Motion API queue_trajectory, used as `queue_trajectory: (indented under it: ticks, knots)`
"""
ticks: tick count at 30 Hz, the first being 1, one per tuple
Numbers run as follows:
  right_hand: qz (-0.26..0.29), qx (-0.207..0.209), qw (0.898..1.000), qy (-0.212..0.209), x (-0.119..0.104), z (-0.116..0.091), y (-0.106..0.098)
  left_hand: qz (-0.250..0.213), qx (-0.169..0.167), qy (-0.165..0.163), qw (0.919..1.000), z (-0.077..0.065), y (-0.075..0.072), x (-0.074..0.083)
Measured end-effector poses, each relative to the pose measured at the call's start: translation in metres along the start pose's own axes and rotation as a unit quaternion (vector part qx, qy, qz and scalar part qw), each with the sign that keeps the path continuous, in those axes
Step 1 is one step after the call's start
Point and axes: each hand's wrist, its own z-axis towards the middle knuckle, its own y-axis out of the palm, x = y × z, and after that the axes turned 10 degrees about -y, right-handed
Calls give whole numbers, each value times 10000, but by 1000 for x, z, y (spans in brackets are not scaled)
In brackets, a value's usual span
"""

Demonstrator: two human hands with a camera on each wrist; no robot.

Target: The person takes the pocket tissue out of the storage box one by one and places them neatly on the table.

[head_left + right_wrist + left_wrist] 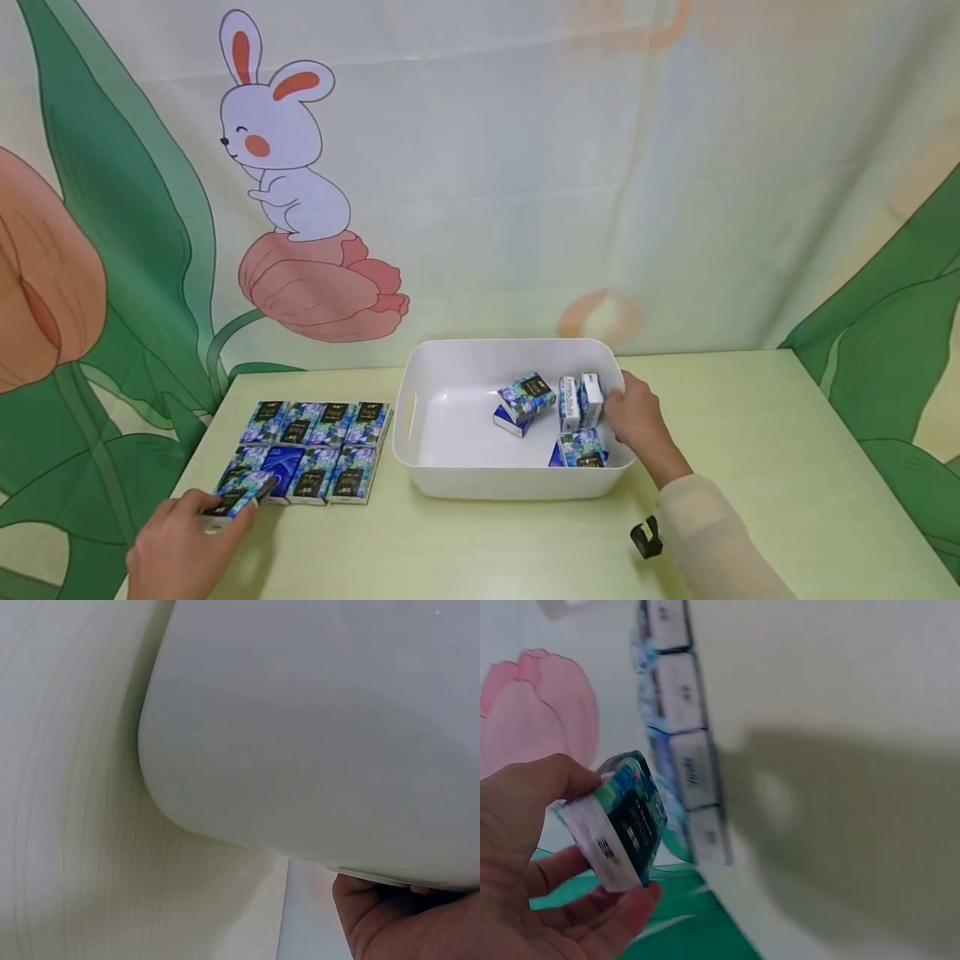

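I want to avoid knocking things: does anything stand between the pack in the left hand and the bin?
Yes: packs in the front row lie flat on the table between the held pack and the bin. I see nothing else in the way.

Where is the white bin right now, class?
In the head view, the white bin is on the table, right of the rows of packs, with the right hand gripping its right end.
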Motion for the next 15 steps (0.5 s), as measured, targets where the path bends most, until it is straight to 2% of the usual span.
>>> queue_trajectory:
  ticks: [2,4,6,8,12,15]
  knots:
    - [45,8,10000,36,1,1,0,210,-293,-569,9977,5,8,-10]
    - [76,14,9999,67,2,1,0,565,-735,-1111,9895,10,16,-19]
    - [98,23,9999,81,2,2,1,818,-1008,-1489,9803,14,23,-26]
    - [72,35,9999,90,2,2,1,897,-1087,-1591,9772,16,29,-33]
    - [37,81,9999,92,3,1,1,787,-806,-1396,9838,20,39,-39]
    - [34,58,10000,70,2,0,2,913,-855,-1263,9841,20,40,-38]
